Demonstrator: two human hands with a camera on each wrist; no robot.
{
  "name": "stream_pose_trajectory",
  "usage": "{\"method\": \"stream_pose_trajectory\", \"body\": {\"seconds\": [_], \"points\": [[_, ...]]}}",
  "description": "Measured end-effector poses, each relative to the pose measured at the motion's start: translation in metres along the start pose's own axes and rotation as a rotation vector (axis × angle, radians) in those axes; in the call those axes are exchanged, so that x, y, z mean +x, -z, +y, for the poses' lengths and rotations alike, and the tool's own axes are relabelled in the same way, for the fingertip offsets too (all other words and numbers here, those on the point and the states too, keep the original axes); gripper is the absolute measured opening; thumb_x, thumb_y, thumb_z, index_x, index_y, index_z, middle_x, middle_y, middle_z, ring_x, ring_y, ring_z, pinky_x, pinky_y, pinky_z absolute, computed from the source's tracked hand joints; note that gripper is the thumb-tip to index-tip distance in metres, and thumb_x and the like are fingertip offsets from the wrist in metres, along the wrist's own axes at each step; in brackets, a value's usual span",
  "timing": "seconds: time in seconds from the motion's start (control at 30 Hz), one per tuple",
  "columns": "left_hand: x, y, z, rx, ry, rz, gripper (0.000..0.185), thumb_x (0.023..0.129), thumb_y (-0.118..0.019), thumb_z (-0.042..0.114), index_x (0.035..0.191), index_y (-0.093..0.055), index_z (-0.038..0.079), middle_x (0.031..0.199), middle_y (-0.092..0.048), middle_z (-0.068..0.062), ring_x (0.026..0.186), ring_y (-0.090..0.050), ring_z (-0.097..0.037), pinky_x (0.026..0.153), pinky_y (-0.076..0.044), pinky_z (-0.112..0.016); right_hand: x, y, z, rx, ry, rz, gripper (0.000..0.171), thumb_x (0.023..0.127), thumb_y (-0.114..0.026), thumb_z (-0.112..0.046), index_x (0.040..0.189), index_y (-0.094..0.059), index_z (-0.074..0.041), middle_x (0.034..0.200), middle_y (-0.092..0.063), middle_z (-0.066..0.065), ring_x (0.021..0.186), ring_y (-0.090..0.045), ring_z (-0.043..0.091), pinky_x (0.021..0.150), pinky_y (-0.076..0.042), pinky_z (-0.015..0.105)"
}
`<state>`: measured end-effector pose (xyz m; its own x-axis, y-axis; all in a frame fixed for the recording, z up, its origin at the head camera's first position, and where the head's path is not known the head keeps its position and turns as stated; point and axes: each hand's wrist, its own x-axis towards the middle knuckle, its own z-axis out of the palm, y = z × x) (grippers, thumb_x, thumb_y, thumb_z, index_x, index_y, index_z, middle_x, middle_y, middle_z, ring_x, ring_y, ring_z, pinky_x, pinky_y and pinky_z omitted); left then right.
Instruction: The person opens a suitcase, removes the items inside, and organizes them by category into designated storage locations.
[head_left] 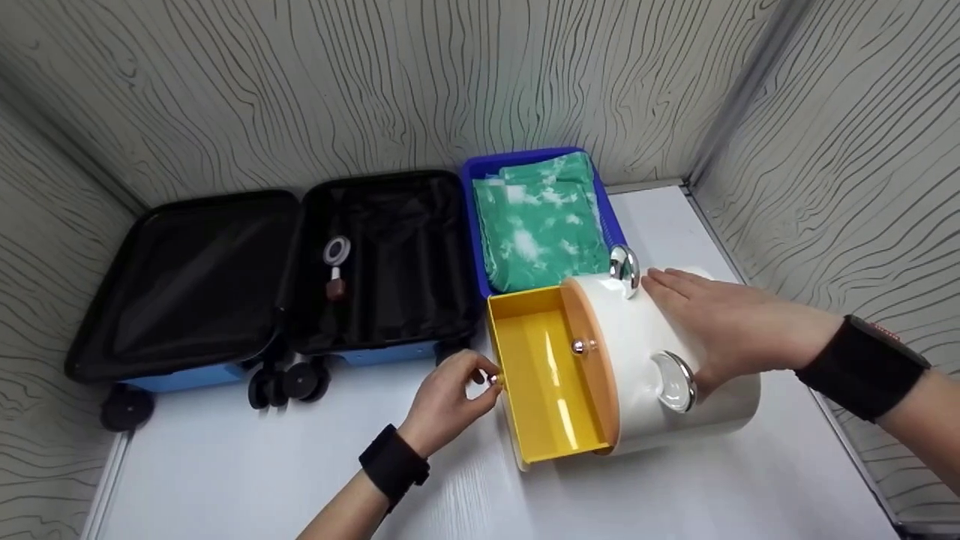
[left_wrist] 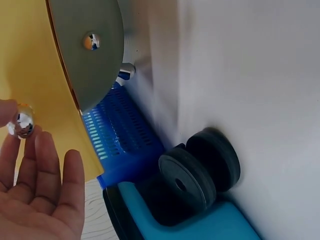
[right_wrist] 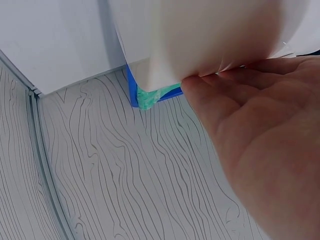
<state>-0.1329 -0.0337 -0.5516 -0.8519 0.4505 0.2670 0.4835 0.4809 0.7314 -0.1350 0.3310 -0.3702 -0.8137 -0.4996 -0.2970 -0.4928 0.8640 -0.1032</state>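
Between left grip's (head_left: 450,397) fingertips, drawer knob (head_left: 494,380).

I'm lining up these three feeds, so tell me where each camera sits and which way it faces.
Head: worn high, looking down at the white organizer; both forearms show.
Left wrist: beside the left hand, which pinches the yellow drawer's knob.
Right wrist: beneath the right hand, which lies flat on the organizer.
Shared: head and left wrist both show the blue basket and suitcase wheels.

Even, bright overhead lighting; soft shadows. Glare streaks the glossy yellow plastic drawer (head_left: 541,375). Wrist views blur close up.
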Motion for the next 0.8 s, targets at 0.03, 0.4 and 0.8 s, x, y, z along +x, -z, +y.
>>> {"method": "stream_pose_trajectory", "body": {"seconds": [0.03, 0.4, 0.8], "points": [[0.000, 0.000, -0.001, -0.001, 0.004, 0.002, 0.015, 0.092, -0.078, 0.019, 0.103, -0.068, 0.022, 0.100, -0.065, 0.011, 0.090, -0.062, -0.016, 0.076, -0.051, -0.027, 0.000, 0.000, 0.000, 0.000, 0.003, 0.001, 0.148, 0.053, -0.087, -0.077, 0.158, -0.026, 0.007, 0.160, -0.031, 0.027, 0.145, -0.033, 0.047, 0.111, -0.035, 0.062], [-0.001, 0.004, -0.006, -0.025, -0.007, -0.006, 0.015, 0.094, -0.077, 0.024, 0.107, -0.070, 0.020, 0.104, -0.066, 0.010, 0.092, -0.061, -0.010, 0.079, -0.054, -0.031, 0.001, 0.000, 0.000, 0.000, 0.001, -0.001, 0.150, 0.052, -0.084, -0.081, 0.158, -0.025, 0.006, 0.161, -0.030, 0.028, 0.145, -0.033, 0.047, 0.112, -0.034, 0.062], [0.030, 0.069, -0.025, 0.221, 0.059, 0.074, 0.022, 0.097, -0.073, 0.026, 0.115, -0.075, 0.013, 0.110, -0.071, 0.001, 0.100, -0.066, -0.017, 0.086, -0.055, -0.036, 0.001, 0.000, 0.001, -0.007, 0.007, 0.006, 0.151, 0.051, -0.083, -0.083, 0.158, -0.026, 0.007, 0.160, -0.031, 0.028, 0.145, -0.033, 0.048, 0.112, -0.035, 0.062]]}}
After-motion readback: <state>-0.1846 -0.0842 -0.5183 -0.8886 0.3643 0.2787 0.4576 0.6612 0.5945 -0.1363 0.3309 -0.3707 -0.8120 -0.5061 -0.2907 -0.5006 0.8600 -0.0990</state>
